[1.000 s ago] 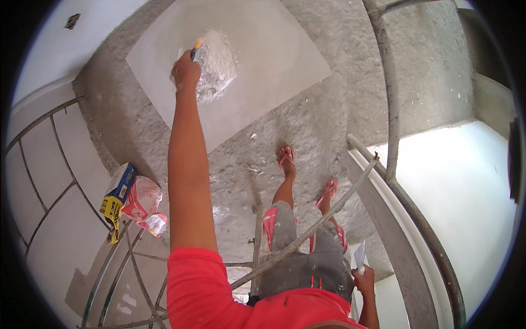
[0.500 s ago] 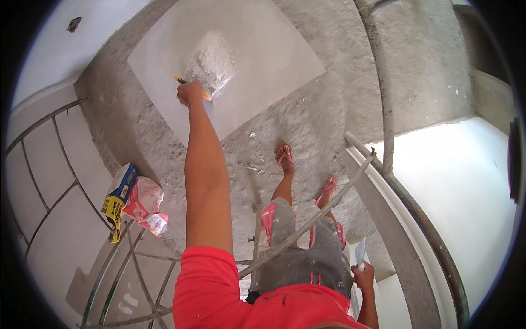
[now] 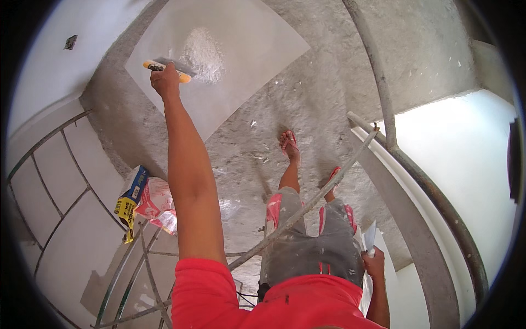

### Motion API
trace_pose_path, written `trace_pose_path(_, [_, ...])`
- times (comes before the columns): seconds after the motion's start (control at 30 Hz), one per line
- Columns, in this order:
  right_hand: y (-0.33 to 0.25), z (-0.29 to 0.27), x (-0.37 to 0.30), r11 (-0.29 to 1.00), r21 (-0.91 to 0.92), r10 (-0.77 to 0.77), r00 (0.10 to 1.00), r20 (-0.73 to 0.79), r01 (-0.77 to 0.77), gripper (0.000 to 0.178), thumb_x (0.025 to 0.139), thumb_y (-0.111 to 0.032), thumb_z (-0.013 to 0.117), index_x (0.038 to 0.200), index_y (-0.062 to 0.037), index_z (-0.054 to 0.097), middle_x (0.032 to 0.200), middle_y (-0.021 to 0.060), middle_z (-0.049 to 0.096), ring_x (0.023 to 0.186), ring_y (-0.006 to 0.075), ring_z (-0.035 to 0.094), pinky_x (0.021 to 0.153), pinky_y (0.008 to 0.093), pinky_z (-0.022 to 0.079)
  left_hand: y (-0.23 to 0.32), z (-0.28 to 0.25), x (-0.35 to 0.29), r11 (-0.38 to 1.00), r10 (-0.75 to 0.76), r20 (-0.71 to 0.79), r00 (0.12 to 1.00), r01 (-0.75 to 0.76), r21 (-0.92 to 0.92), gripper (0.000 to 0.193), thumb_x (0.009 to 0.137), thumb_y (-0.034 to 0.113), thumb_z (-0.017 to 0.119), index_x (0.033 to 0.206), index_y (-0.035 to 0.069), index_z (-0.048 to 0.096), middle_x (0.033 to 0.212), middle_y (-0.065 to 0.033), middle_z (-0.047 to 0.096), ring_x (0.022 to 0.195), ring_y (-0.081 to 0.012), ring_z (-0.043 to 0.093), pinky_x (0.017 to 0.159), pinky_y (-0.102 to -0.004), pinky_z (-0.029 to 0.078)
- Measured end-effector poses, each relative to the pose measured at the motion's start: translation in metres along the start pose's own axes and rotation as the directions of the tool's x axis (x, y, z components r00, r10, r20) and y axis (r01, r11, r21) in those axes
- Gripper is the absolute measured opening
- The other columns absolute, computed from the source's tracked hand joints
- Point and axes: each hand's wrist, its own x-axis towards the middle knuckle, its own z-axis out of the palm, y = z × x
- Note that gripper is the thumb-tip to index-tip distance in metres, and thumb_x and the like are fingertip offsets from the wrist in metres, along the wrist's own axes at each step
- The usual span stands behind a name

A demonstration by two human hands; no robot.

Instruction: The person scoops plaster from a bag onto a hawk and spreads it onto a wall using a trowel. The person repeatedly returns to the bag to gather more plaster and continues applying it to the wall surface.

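Note:
My left arm reaches far out, and my left hand [image 3: 166,81] is closed around the yellow handle of a trowel [image 3: 185,78]. The trowel's flat grey blade lies at the left edge of a patch of white powder or crumbly paste [image 3: 203,52]. That patch is spread on a large smooth grey board [image 3: 257,46] on the rough floor; I cannot tell whether the blade touches it. Low at the right, by my hip, my right hand [image 3: 375,263] grips the pale handle of a putty knife [image 3: 370,234], its broad blade pointing up.
A metal scaffold bar [image 3: 307,207] crosses in front of my legs, and a curved pipe [image 3: 433,205] runs along the right. More scaffold frame [image 3: 60,214] stands at the left. A blue and yellow bag [image 3: 132,197] leans beside a pink and white bag [image 3: 155,203].
My left hand has moved up and left with the trowel, from the patch's lower edge to its left side. The trowel's blade now shows more. My right hand keeps hold of the putty knife.

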Motion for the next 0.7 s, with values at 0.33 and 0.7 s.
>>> trace_pose_path(0.33, [0.019, -0.029, 0.007, 0.971, 0.199, -0.154, 0.982, 0.113, 0.129, 0.014, 0.075, -0.015, 0.062, 0.084, -0.0036, 0.062, 0.06, 0.0006, 0.053, 0.049, 0.0078, 0.047, 0.046, 0.0245, 0.037, 0.076, -0.04, -0.163, 0.598, -0.37, 0.049, 0.928, 0.279, -0.752, 0.045, 0.075, 0.022, 0.062, 0.102, -0.011, 0.049, 0.097, -0.0177, 0.057, 0.078, -0.0258, 0.061, 0.06, -0.0324, 0.051])
trace_pose_path(0.7, [0.084, -0.041, 0.019, 0.722, 0.644, -0.46, 0.87, 0.175, 0.252, 0.026, 0.074, -0.009, 0.057, 0.099, -0.0008, 0.06, 0.104, 0.0131, 0.056, 0.089, 0.0171, 0.057, 0.064, 0.029, 0.051, 0.067, -0.057, -0.455, 0.079, -0.08, 0.465, 0.882, 0.471, -0.879, 0.031, 0.081, 0.008, 0.055, 0.109, 0.0, 0.044, 0.101, -0.0124, 0.054, 0.088, -0.0219, 0.059, 0.067, -0.0301, 0.054])
